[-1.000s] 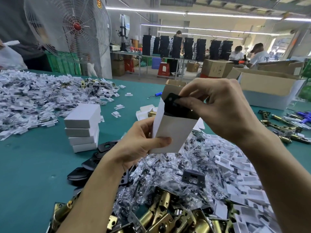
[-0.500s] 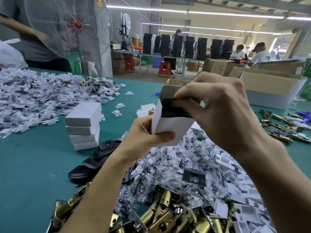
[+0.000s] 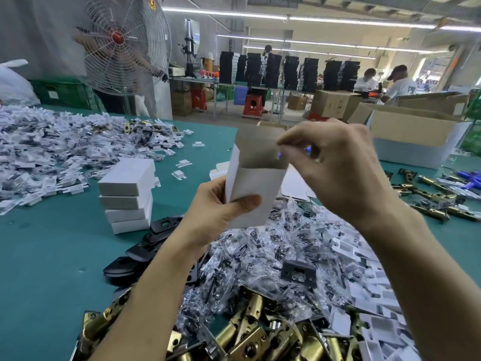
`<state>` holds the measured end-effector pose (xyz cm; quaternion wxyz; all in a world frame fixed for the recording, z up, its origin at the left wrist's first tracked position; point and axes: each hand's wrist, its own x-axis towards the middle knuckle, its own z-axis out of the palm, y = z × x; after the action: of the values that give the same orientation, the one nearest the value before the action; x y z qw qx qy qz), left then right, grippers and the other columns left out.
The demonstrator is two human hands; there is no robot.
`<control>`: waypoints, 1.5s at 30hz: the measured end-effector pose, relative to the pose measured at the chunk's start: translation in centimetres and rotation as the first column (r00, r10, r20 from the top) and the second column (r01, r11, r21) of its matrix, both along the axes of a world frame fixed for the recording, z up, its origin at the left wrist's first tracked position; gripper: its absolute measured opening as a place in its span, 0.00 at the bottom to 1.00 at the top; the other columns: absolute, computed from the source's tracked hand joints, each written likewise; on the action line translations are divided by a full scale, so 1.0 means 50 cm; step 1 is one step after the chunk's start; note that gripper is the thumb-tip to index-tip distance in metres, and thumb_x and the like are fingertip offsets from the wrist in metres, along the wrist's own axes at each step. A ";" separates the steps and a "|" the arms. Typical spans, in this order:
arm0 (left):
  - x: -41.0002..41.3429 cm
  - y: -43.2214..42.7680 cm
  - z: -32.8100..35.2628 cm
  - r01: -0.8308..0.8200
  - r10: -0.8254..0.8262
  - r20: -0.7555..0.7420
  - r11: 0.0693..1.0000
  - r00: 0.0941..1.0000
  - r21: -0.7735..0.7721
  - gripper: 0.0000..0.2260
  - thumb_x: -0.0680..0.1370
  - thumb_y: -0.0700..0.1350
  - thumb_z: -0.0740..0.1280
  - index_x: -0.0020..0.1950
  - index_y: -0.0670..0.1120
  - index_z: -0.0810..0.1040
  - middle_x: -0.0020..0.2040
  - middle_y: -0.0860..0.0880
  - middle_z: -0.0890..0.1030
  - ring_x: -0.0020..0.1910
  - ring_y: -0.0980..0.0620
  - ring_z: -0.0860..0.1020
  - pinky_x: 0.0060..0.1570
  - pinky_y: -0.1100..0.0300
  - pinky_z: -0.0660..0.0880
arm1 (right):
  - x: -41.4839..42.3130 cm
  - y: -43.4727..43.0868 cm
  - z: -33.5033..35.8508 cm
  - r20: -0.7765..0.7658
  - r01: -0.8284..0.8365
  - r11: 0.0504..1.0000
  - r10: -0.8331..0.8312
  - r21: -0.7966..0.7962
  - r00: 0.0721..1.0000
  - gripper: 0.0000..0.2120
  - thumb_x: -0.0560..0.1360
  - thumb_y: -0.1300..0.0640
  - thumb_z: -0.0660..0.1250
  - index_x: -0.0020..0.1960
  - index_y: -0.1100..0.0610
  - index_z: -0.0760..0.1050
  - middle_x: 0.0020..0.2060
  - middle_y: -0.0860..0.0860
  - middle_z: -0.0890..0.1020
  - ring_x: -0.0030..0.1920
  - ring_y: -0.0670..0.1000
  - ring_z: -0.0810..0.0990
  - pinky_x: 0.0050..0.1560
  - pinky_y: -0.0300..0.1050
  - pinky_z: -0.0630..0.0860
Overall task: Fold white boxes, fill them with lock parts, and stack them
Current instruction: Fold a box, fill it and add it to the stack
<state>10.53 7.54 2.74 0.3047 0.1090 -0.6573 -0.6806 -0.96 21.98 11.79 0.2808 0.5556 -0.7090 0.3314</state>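
Observation:
My left hand [image 3: 216, 212] grips a white box [image 3: 256, 188] upright above the table, top flap raised and mouth open. My right hand [image 3: 338, 168] hovers at the mouth, thumb and forefinger loosely curled by the flap's right edge, with nothing visible between them. I cannot see inside the box. A stack of closed white boxes [image 3: 127, 194] stands to the left. Below lie black plates [image 3: 145, 248], bagged screws [image 3: 260, 254], brass latches [image 3: 250, 332] and white inserts [image 3: 364, 282].
A wide heap of white parts [image 3: 52, 147] covers the far left of the green table [image 3: 39, 256]. An open cardboard carton [image 3: 411, 134] sits at the right, with more brass latches [image 3: 437, 199] before it. A large fan [image 3: 122, 43] stands behind; people work at far benches.
My right hand was pushing a black plate down into the box. The plate is now out of sight, and the fingers have lifted to the flap.

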 end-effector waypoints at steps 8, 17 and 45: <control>-0.002 0.006 0.019 -0.135 0.165 -0.184 0.976 0.969 0.169 0.07 0.68 0.48 0.80 0.43 0.57 0.87 0.46 0.51 0.86 0.47 0.52 0.83 0.48 0.50 0.82 | -0.090 0.009 -0.169 0.281 0.086 0.796 -0.310 0.599 0.908 0.09 0.77 0.54 0.68 0.56 0.50 0.81 0.45 0.47 0.84 0.44 0.47 0.81 0.52 0.48 0.80; 0.000 0.004 0.013 -0.166 0.181 -0.151 0.980 0.972 0.109 0.14 0.61 0.53 0.78 0.44 0.52 0.87 0.47 0.49 0.87 0.46 0.51 0.84 0.47 0.52 0.82 | -0.076 -0.031 -0.278 0.237 0.044 0.680 -0.315 0.732 0.919 0.16 0.74 0.51 0.72 0.60 0.53 0.76 0.53 0.50 0.79 0.55 0.50 0.76 0.54 0.50 0.77; -0.001 -0.007 -0.014 0.160 -0.164 0.161 0.986 0.973 0.038 0.14 0.65 0.46 0.79 0.51 0.50 0.87 0.51 0.45 0.86 0.50 0.47 0.83 0.57 0.44 0.77 | 0.027 0.005 -0.044 0.273 -0.182 0.975 0.211 -0.126 0.939 0.13 0.70 0.60 0.77 0.51 0.53 0.78 0.37 0.43 0.84 0.34 0.41 0.79 0.35 0.29 0.69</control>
<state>10.50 7.17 2.06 0.1917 0.1142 -0.6782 -0.7001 0.41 22.23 9.59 0.1686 0.5557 -0.6656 0.4689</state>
